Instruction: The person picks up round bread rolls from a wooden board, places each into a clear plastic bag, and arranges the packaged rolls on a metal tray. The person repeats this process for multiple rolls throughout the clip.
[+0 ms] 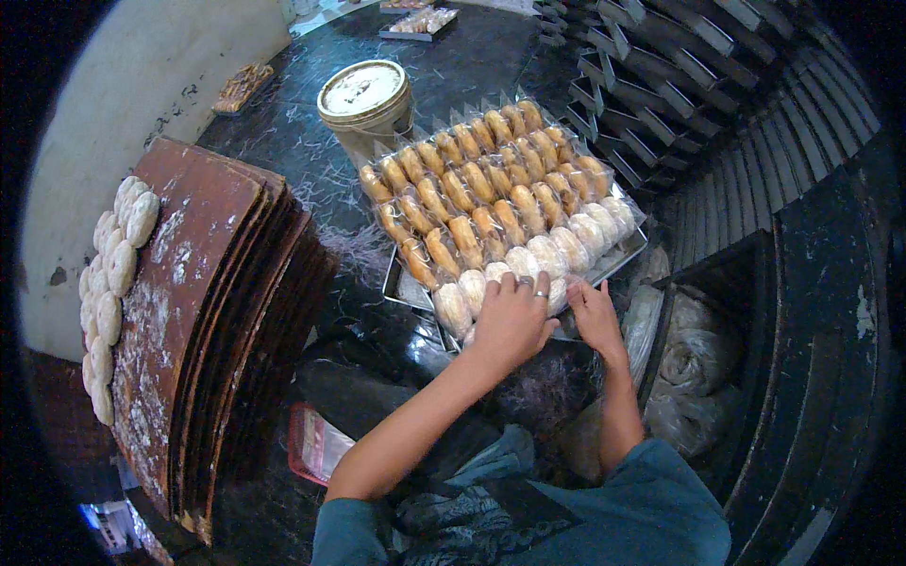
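Note:
A metal tray holds rows of bagged golden-brown doughnuts, standing on edge. Along its near side runs a row of white-coated doughnuts in clear plastic. My left hand, with rings on two fingers, lies over the near white doughnuts, fingertips touching them. Its palm hides what is beneath. Just to the right, my right hand pinches the clear wrapping of a white doughnut at the tray's near edge. The thumb of my left hand is close to that same doughnut.
Left stands a stack of floury wooden boards, topped with pale dough rings. A lidded bucket is behind the tray. Stacked metal trays rise at right, above a compartment with plastic bags. A red basket sits near my left forearm.

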